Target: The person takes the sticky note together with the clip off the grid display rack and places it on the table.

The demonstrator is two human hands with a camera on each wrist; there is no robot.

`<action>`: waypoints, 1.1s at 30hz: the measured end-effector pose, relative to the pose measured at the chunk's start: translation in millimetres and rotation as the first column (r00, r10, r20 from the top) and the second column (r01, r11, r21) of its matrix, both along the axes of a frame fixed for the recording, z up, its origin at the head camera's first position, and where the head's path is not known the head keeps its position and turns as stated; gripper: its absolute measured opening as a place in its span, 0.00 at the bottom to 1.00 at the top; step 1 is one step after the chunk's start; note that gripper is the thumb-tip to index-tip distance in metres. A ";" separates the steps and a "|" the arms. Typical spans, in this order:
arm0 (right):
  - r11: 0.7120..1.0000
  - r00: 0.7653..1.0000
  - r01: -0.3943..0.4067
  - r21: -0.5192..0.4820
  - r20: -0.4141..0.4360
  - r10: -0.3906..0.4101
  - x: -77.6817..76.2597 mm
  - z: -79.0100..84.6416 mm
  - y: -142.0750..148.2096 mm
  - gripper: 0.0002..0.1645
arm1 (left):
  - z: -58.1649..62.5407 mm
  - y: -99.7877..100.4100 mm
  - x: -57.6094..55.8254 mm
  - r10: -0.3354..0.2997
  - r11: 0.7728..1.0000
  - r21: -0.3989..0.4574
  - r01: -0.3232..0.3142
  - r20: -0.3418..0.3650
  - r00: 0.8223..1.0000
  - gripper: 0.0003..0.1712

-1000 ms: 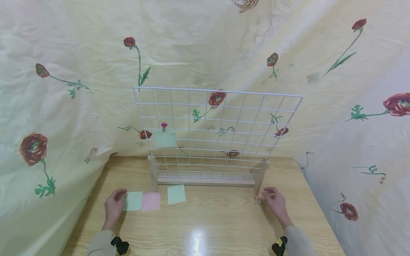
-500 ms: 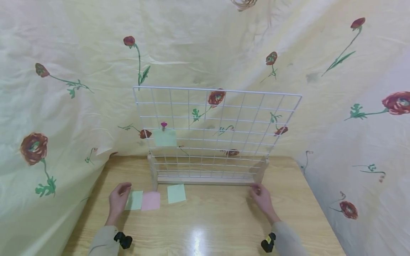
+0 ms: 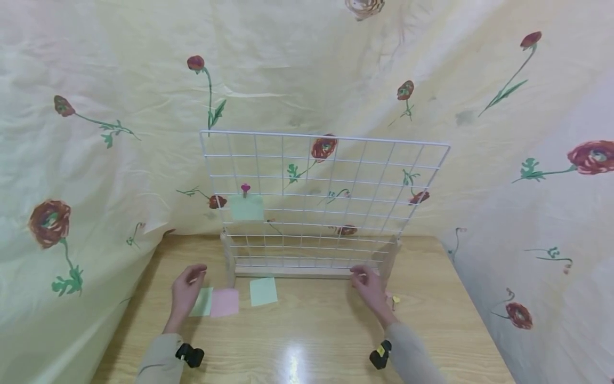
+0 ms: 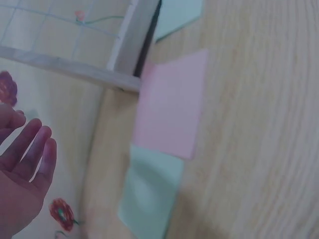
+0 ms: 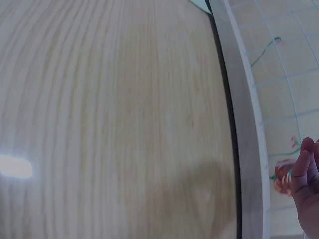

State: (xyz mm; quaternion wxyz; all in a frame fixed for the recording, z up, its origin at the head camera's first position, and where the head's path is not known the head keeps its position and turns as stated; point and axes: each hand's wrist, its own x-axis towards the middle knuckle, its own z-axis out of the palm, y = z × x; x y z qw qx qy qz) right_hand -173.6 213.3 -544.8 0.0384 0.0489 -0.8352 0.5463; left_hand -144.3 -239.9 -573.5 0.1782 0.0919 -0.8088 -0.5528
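Observation:
My left hand point(image 3: 187, 290) is raised above the left end of a row of paper notes, fingers loosely bent and holding nothing. Partly beneath it lies a green sticky note point(image 4: 151, 191), beside a pink sticky note point(image 4: 172, 104). A second green note point(image 3: 263, 292) lies apart, to the right. My right hand point(image 3: 369, 290) is in front of the grid stand's right part, thumb and finger pinched together. At its fingertips a small reddish piece, apparently a clip point(image 5: 316, 145), shows at the right wrist view's edge, mostly hidden.
A white wire grid point(image 3: 331, 176) stands in a wooden base point(image 3: 307, 272). On it hangs another green note point(image 3: 247, 208) under a pink heart clip point(image 3: 245, 188). Beside my right wrist lie pink and yellow clips point(image 3: 395, 300). Flowered cloth point(image 3: 120, 176) surrounds the table.
My right hand has moved left from beside the clips, uncovering a yellow one. My left hand has shifted right and further up from the green note. The notes have stayed put.

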 end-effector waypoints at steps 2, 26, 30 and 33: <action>1.000 1.000 0.007 0.012 0.011 -0.007 -3.7 -4.1 -4.2 0.12 | 4.3 2.5 -2.1 -0.018 1.000 0.004 0.019 -0.008 1.000 0.10; 0.988 0.941 -0.139 0.068 -0.303 0.153 -34.6 15.3 -59.2 0.09 | 92.7 46.6 -22.6 -0.216 0.972 0.046 0.229 -0.198 0.956 0.15; 0.981 0.960 -0.161 0.106 -0.213 0.180 -36.4 28.3 -66.9 0.10 | 113.4 52.2 -24.8 -0.237 0.970 0.000 0.241 -0.184 0.954 0.15; 0.974 0.963 -0.183 0.130 -0.176 0.204 -37.8 37.9 -73.1 0.11 | 123.7 54.8 -27.9 -0.249 0.968 -0.040 0.246 -0.191 0.949 0.15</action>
